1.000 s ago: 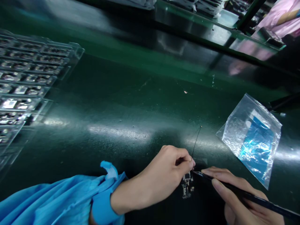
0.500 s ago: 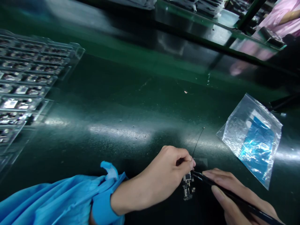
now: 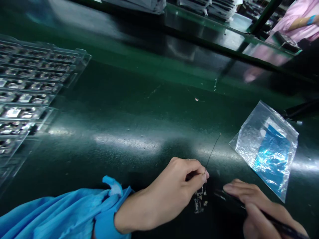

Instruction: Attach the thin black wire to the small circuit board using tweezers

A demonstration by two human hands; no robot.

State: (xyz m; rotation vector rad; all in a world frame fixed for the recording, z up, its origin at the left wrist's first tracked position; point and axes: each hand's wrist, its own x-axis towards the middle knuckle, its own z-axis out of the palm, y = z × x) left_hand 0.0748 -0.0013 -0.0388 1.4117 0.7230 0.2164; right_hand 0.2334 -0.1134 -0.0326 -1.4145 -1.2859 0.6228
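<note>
My left hand pinches a thin black cable between thumb and forefinger. The cable's free end slants up and right to a tiny tip. Beneath these fingertips, a small circuit board lies on the dark green table, its upper end partly hidden by the hand. To the right of the board, my right hand is closed around black tweezers. Their tips are smeared by motion and stand apart from the board.
Clear trays of several circuit boards sit at left. A clear plastic bag with blue contents lies at right. Along the back runs a raised shelf with stacked grey items. A person in a pink sleeve is beyond it.
My right hand has drawn the tweezers right, away from the board and my left fingertips. The cable's free tip has shifted slightly right. My left hand keeps its pinch.
</note>
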